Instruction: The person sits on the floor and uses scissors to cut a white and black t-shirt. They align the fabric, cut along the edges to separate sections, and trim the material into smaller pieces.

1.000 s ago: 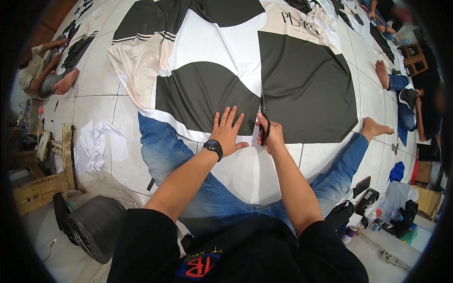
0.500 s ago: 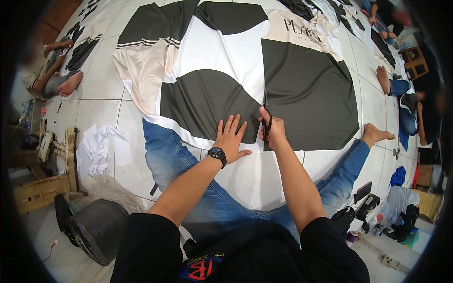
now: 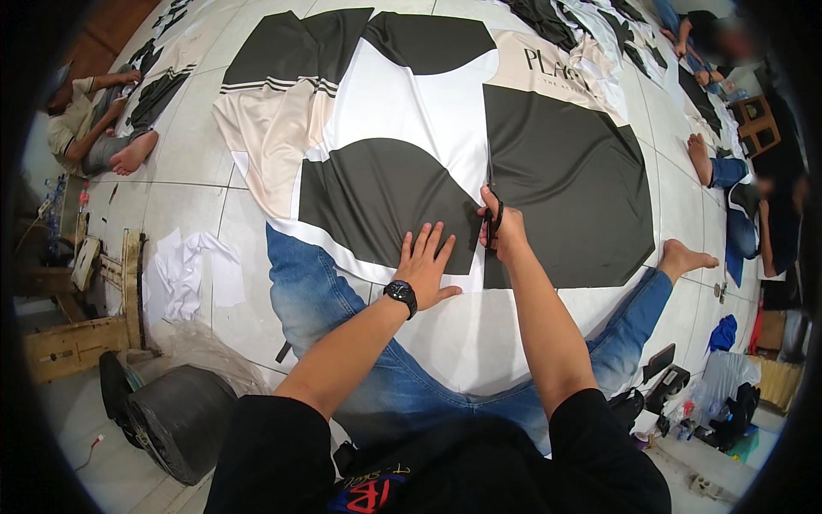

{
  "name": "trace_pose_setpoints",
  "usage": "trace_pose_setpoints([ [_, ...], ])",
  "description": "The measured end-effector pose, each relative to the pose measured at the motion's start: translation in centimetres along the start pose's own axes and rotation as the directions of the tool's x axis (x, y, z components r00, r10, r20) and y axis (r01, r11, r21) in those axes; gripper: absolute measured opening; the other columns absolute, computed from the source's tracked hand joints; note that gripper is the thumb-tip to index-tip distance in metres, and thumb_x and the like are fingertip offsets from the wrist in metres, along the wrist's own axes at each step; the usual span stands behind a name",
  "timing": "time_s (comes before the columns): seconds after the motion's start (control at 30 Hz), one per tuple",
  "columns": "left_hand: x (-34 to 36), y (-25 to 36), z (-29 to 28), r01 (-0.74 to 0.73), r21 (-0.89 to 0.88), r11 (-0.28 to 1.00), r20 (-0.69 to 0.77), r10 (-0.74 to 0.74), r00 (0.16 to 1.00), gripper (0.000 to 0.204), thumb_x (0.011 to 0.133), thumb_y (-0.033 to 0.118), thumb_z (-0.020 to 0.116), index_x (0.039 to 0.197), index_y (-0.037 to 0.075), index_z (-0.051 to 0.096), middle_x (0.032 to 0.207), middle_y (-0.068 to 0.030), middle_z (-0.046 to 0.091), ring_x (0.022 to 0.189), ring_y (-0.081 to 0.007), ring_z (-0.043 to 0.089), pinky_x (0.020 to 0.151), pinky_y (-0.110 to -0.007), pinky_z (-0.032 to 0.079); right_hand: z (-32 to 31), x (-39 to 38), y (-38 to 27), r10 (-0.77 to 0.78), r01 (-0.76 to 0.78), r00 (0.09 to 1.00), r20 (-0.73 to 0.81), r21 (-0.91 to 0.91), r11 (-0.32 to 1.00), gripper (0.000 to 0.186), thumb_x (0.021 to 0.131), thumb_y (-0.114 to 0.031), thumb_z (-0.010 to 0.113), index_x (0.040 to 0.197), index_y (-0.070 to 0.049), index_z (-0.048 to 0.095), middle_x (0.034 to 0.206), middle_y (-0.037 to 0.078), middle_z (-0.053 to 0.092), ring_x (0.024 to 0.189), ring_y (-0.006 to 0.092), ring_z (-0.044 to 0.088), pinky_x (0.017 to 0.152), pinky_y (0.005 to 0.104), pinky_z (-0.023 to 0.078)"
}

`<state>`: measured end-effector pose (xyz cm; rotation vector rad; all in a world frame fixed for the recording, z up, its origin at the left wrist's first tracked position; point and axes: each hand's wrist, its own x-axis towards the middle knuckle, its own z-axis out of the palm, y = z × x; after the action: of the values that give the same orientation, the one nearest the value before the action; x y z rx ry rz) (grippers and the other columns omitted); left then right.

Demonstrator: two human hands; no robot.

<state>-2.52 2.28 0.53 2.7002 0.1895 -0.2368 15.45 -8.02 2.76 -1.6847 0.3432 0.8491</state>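
Observation:
A large printed fabric sheet [image 3: 411,111] in white, dark grey and beige lies over the floor tiles between my legs. My right hand [image 3: 507,230] grips black-handled scissors [image 3: 494,212], whose blades point away from me along the white strip's border with the right dark panel [image 3: 569,184]. My left hand [image 3: 426,263] lies flat with fingers spread on the lower edge of the left dark panel [image 3: 381,201]. A black watch [image 3: 401,295] is on that wrist. How far the blades are parted cannot be made out.
White cloth scraps [image 3: 193,270], a wooden frame [image 3: 128,291] and a dark roll [image 3: 184,420] lie to my left. Two people sit nearby, one at the far left, another at the right. More fabric pieces [image 3: 591,34] are heaped at the back. Bags and small items lie lower right.
The view has shifted slightly, so the fabric and my hands sit a little lower and further right in it. My right hand still grips the scissors; my left still presses the fabric.

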Motion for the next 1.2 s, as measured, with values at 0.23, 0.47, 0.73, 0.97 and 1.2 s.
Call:
trace_pose_setpoints([
  [0.23,0.0,0.1,-0.1,-0.003,0.003,1.000,-0.005,0.003,1.000,0.099,0.080,0.060,0.069,0.153,0.007,0.028,0.160,-0.0205,0.015,0.150,-0.0372,0.009,0.119,-0.058,0.009,-0.4,1.5,1.2,-0.069,0.071,0.997,0.045,-0.040,0.997,0.059,0.072,-0.056,0.081,0.079,-0.001,0.062,0.056,0.004,0.050,0.041,0.0153,0.050,0.038,0.0283,0.042],
  [0.47,0.0,-0.1,0.1,-0.012,-0.016,1.000,-0.026,0.011,1.000,0.101,0.078,0.059,0.072,0.153,0.007,0.028,0.159,-0.0223,0.016,0.149,-0.0392,0.011,0.118,-0.060,0.011,0.6,2.3,-1.9,0.000,0.000,1.000,-0.012,-0.003,1.000,0.063,0.071,-0.058,0.080,0.082,0.001,0.062,0.056,0.005,0.050,0.041,0.0171,0.050,0.038,0.0299,0.043],
  [0.73,0.0,0.0,0.3,-0.006,-0.015,1.000,-0.012,0.006,1.000,0.100,0.079,0.060,0.071,0.153,0.008,0.028,0.160,-0.0217,0.014,0.150,-0.0381,0.009,0.118,-0.059,0.010,0.5,4.0,-1.7,-0.076,0.078,0.996,0.040,-0.034,0.996,0.063,0.071,-0.057,0.082,0.082,0.002,0.061,0.057,0.006,0.050,0.040,0.0166,0.050,0.038,0.0287,0.042],
  [0.97,0.0,0.2,-0.3,0.018,-0.001,1.000,0.034,-0.018,0.999,0.099,0.081,0.060,0.069,0.153,0.008,0.027,0.161,-0.0204,0.013,0.150,-0.0365,0.007,0.119,-0.058,0.008,1.0,4.8,-3.6,-0.007,0.008,1.000,0.026,-0.041,0.999,0.066,0.070,-0.064,0.078,0.083,-0.001,0.063,0.062,0.005,0.050,0.045,0.0167,0.050,0.041,0.0284,0.042],
  [1.2,0.0,-0.1,0.1,-0.011,-0.036,0.999,0.006,0.011,1.000,0.100,0.080,0.059,0.070,0.153,0.008,0.027,0.160,-0.0222,0.013,0.149,-0.0388,0.009,0.118,-0.059,0.009,1.6,6.7,-5.0,-0.066,0.066,0.998,0.009,-0.025,0.997,0.062,0.071,-0.059,0.080,0.085,-0.001,0.063,0.066,0.006,0.052,0.044,0.0169,0.049,0.040,0.0296,0.042],
])
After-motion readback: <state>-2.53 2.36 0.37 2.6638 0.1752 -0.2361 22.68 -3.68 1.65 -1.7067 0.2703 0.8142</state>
